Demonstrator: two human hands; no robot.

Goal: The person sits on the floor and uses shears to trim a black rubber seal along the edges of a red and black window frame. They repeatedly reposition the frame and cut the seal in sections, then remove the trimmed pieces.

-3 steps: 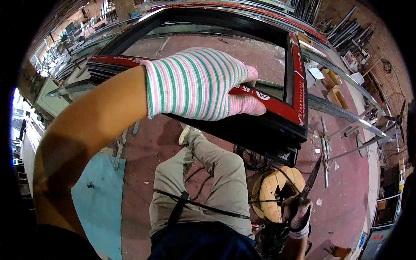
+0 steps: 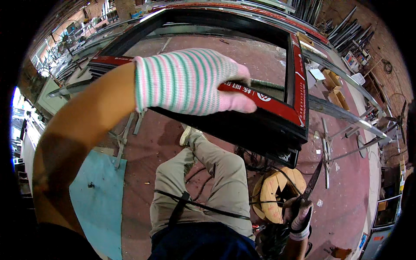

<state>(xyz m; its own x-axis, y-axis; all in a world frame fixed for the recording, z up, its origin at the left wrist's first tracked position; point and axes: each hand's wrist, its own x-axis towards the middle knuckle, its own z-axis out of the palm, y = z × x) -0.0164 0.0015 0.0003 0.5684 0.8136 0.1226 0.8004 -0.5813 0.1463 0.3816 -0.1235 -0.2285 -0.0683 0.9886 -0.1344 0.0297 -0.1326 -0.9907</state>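
The black frame stretches from 10 o'clock over the top and round to 4, its near side toward the person's body and its opening giving onto the floor. Layered edges show along that near side; whether it is one frame or several stacked, I cannot tell. Red film covers parts of the upper face, probably to guard it from scratches. Metal rails run out beyond it at 3 o'clock and seem to carry it, likely to keep it at a handy height.

The left hand, in a striped glove, lies at 11 o'clock, clamped over the near bar — thumb on the near side, forefinger on the opening side, the bar between them; the other fingers are hidden. The grip seems meant to steady the frame.

At 4 to 5 o'clock, low and clear of the frame, the gloved right hand has its fingers curled closed round a dark, tapering tool, apparently scissors, pointing up and away — perhaps so the tip stays off the legs.

Just beside that hand sits a tan ring-shaped coil. A black strip crosses the thighs at 6 o'clock; a blue sheet lies at 8.
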